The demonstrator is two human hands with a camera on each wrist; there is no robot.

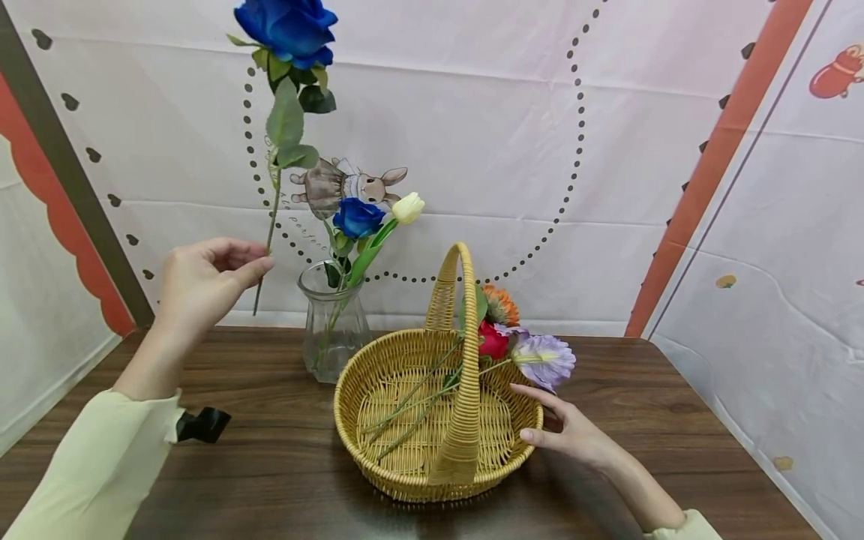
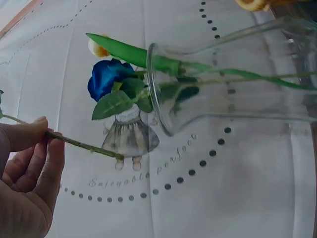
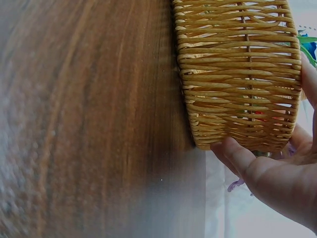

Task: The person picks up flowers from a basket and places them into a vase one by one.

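My left hand (image 1: 212,281) pinches the thin stem of a large blue rose (image 1: 286,30), held upright left of the glass vase. In the left wrist view, the stem's cut end (image 2: 119,155) points toward the vase's mouth without touching it. The clear glass vase (image 1: 335,330) holds a second blue rose (image 1: 358,218) and a pale yellow tulip (image 1: 408,208). My right hand (image 1: 574,433) grips the right side of a yellow wicker basket (image 1: 442,480); in the right wrist view, fingertips (image 3: 230,146) press the woven wall low down while the thumb lies near the rim.
Inside the basket lie a red rose (image 1: 493,341), an orange flower (image 1: 501,306) and a purple flower (image 1: 543,360), their heads leaning over the back right rim. The basket's tall handle (image 1: 466,360) arches above. A brown wooden table (image 1: 270,457) meets a printed cloth backdrop (image 1: 472,150).
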